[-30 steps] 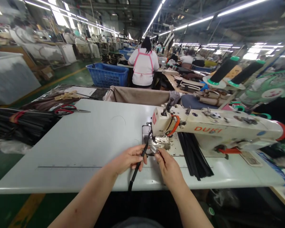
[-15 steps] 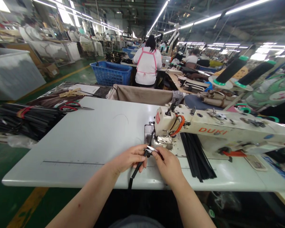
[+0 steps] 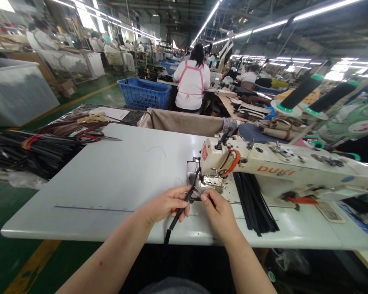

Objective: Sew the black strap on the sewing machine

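My left hand is closed on a narrow black strap that runs from the needle area of the white sewing machine down over the table's front edge. My right hand is closed in a pinch just right of it, fingertips at the strap near the presser foot. It grips a small metal thread snip, mostly hidden by the fingers. Both hands rest on the white table in front of the machine head.
A pile of black straps lies under the machine arm. A larger bundle of black straps and red-handled scissors sit at the left. A blue basket and a seated person in white are beyond. Thread cones stand at the right.
The right hand's fingertips moved slightly down and closer to the presser foot; the metal snip blades seen half a second ago are now mostly covered. The left hand keeps its hold.
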`<action>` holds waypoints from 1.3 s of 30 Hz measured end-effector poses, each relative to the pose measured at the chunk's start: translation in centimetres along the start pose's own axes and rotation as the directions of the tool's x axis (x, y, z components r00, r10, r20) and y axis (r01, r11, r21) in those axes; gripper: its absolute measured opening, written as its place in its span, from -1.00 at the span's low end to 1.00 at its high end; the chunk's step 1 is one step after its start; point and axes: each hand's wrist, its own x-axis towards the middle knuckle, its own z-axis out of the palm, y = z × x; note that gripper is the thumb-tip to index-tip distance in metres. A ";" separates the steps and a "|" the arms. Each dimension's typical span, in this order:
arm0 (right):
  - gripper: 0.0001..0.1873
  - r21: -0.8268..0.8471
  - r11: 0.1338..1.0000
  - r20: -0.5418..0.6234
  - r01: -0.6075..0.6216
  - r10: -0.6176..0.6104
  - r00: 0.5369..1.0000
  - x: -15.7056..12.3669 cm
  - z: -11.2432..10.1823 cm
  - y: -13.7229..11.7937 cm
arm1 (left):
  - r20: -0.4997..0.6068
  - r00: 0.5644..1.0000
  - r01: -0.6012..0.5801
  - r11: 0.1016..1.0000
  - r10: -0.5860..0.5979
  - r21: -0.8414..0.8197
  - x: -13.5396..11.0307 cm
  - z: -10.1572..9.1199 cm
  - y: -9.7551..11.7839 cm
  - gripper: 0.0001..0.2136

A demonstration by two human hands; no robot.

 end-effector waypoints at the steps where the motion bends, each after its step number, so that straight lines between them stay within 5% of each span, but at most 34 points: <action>1: -0.63 0.004 1.000 0.020 0.013 -0.013 1.000 0.0 0.2 -0.1 | -0.003 1.000 0.000 1.000 0.000 -0.009 0.0 0.0 0.0 -0.41; 8: -0.56 0.006 0.998 -0.050 -0.066 0.066 0.997 -0.8 0.5 -0.2 | 0.064 0.998 -0.005 0.987 0.016 -0.162 -0.2 0.2 0.3 -0.46; 20: -0.64 -0.069 0.998 -0.056 0.003 -0.007 0.998 -2.0 0.2 -0.5 | 0.125 0.990 -0.060 0.993 0.072 -0.099 -0.3 0.5 0.5 -0.43; 28: -0.63 -0.113 0.994 -0.097 0.005 -0.017 0.995 -2.5 -0.1 -0.5 | 0.000 0.999 -0.049 0.999 0.049 0.024 0.0 0.6 0.7 -0.36; 39: -0.63 -0.246 0.966 -0.132 0.086 -0.121 0.984 -3.0 0.3 -0.8 | -0.003 0.998 -0.063 0.997 0.063 0.052 0.1 0.4 0.2 -0.32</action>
